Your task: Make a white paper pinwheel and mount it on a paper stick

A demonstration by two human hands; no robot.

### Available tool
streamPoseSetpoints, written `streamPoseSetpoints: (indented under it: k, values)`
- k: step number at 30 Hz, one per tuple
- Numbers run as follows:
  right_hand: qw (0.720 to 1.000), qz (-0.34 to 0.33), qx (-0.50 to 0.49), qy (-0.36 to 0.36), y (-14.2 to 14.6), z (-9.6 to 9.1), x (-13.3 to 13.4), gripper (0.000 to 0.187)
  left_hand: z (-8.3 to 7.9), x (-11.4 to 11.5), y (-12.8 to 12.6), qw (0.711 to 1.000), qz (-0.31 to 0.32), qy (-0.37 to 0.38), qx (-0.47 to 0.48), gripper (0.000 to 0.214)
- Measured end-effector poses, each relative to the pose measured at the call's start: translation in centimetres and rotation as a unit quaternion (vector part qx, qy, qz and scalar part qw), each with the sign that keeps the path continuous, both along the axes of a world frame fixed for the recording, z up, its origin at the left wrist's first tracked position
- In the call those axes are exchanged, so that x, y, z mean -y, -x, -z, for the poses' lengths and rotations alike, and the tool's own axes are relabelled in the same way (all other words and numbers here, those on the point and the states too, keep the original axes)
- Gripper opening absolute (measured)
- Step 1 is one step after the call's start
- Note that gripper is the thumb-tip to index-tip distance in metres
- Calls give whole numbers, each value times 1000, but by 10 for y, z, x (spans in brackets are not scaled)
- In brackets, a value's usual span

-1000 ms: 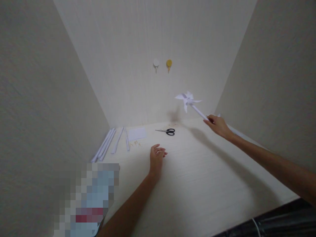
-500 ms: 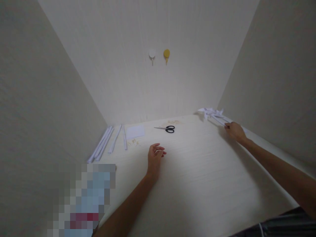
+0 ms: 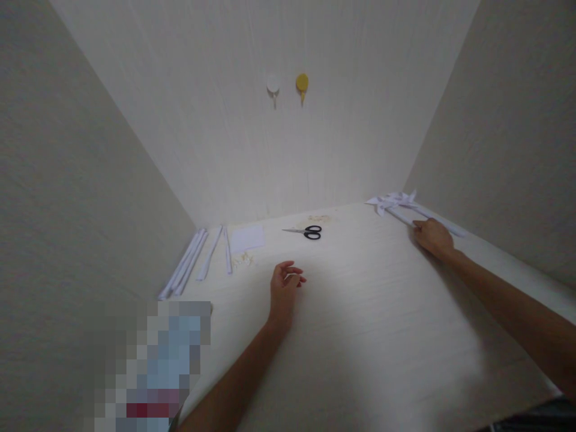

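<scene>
My right hand (image 3: 434, 238) rests on the table (image 3: 360, 324) near its far right edge, fingers closed on the stick of a white paper pinwheel (image 3: 390, 203). The pinwheel lies flat in the back right corner, beside a second white stick (image 3: 443, 223). My left hand (image 3: 284, 289) lies in the middle of the table, fingers loosely curled and apart, holding nothing. Black-handled scissors (image 3: 306, 231) lie beyond it.
Several rolled white paper sticks (image 3: 193, 264) lie along the left wall, with a white paper square (image 3: 247, 238) and small pale bits (image 3: 245, 259) beside them. Two hooks, white (image 3: 273, 84) and yellow (image 3: 302, 83), hang on the back wall. A blurred patch (image 3: 157, 366) covers the near left.
My right hand has lowered the pinwheel from the air down to the table's back right corner. My left hand has stayed where it was.
</scene>
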State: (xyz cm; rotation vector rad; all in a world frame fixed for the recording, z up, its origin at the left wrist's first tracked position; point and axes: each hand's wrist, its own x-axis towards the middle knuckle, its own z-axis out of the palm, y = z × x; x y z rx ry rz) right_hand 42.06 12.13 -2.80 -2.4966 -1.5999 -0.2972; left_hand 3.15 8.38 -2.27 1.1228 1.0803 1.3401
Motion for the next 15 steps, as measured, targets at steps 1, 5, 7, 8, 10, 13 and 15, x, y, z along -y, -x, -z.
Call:
streamPoseSetpoints:
  k: [1,5,7,8,10,13,15]
  values:
    - [1000,3,0,2,1,0,0,37,0,0,0,1000,-1,-1,-1,25]
    - [1000,18,-3,3,6,-2,0,37,1,0,0,1000,1,-7,-5,25]
    - [1000,28,-5,1,8,-2,-1,37,2,0,1,1000,4,-7,-7,26]
    - [999,33,-6,0,8,-2,-1,37,2,0,1,1000,5,-6,-7,26]
    - [999,44,-6,-2,9,-2,-2,37,2,0,1,1000,3,-2,-7,26]
    - [999,53,-5,-6,9,-1,-3,37,0,2,0,1000,-2,2,-5,25]
    - [998,56,-1,-12,9,0,-3,36,-2,3,0,1000,-4,5,-7,25]
